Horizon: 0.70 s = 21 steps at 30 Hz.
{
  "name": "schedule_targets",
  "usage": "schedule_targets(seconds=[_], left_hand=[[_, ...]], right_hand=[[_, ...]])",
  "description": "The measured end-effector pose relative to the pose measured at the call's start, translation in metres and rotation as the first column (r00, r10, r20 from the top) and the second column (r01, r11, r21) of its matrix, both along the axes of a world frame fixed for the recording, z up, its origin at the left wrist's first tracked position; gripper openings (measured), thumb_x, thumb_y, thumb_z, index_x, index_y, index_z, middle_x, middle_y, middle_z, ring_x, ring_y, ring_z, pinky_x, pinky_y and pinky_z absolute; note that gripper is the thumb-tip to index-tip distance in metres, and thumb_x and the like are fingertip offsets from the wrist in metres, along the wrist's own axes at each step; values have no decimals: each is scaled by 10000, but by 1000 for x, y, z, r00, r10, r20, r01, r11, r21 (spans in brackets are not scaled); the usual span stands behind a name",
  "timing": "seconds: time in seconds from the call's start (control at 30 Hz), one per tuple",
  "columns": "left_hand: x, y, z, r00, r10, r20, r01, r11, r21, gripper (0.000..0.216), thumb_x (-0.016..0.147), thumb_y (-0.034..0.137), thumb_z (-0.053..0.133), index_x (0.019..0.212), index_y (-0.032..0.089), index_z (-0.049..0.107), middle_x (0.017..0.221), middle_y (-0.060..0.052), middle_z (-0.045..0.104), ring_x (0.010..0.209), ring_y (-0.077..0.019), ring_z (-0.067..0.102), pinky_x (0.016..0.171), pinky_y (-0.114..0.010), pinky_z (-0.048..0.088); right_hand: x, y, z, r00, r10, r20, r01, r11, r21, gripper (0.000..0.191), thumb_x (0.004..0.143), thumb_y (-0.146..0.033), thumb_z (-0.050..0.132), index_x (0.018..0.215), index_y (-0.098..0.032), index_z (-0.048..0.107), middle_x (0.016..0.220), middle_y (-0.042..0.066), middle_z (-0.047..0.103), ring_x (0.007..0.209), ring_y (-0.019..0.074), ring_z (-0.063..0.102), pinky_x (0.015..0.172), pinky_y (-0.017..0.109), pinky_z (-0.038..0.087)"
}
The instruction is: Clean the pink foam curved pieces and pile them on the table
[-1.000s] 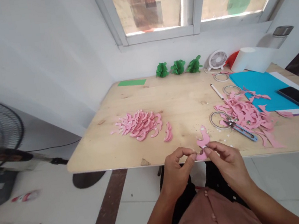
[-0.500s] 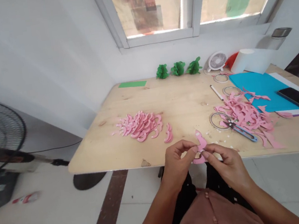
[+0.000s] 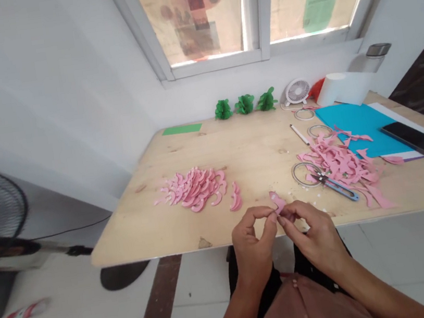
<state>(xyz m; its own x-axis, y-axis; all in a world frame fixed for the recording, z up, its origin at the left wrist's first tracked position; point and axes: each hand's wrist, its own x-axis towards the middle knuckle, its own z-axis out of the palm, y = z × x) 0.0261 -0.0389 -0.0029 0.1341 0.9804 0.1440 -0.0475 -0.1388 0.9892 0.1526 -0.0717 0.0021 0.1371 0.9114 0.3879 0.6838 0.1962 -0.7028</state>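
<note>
Hands [image 3: 253, 250] [image 3: 317, 233] pinch-fingered — pink cutout [image 3: 278, 202] between

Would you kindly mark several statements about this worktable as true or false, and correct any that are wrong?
1. The left hand and right hand both pinch pink paper. True.

2. The snips lie on the green strip. False: the snips lie near the pink scraps, with their blades by a ring.

3. Three green paper shapes stand along the back of the table. True.

4. The phone lies to the left of the pen in the picture. False: the phone lies to the right of the pen.

5. A small white fan stands near the wall. True.
</note>
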Motion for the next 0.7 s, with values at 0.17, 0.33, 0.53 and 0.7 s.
schedule_targets(seconds=[0.17, 0.33, 0.53, 0.7], left_hand=[[-2, 1, -2, 999, 2, -41, 0, 999, 39, 51, 781, 194, 613, 787, 179, 662, 788, -20, 680, 791, -162, 620, 757, -275, 480], [-5, 2, 0, 996, -22, -84, 25, 999, 39, 57, 788, 205, 613, 794, 173, 660, 787, -26, 682, 793, -168, 624, 763, -285, 483], [-4, 3, 1, 994, -19, -105, 19, 1000, 0, 72, 779, 230, 625, 785, 171, 666, 772, -24, 689, 778, -173, 630, 753, -290, 491], [-1, 4, 1, 996, -13, -90, 9, 999, -46, 93, 763, 254, 641, 775, 168, 671, 759, -32, 699, 770, -184, 641, 755, -307, 501]], right_hand=[[1, 3, 2, 998, 13, -55, -15, 999, -32, 107, 829, -213, 539, 728, -197, 573, 642, -14, 589, 619, 144, 560, 610, 253, 409], [1, 4, 3, 993, 30, -112, -37, 997, -66, 118, 813, -188, 517, 713, -196, 579, 640, -12, 593, 619, 144, 561, 609, 244, 424], [1, 4, 3, 994, 23, -111, -33, 996, -85, 135, 802, -172, 499, 701, -195, 584, 627, -12, 604, 609, 144, 561, 609, 255, 417], [3, 6, 0, 986, 25, -167, -42, 994, -97, 146, 804, -187, 499, 703, -197, 605, 617, -15, 601, 597, 140, 555, 597, 251, 419]])
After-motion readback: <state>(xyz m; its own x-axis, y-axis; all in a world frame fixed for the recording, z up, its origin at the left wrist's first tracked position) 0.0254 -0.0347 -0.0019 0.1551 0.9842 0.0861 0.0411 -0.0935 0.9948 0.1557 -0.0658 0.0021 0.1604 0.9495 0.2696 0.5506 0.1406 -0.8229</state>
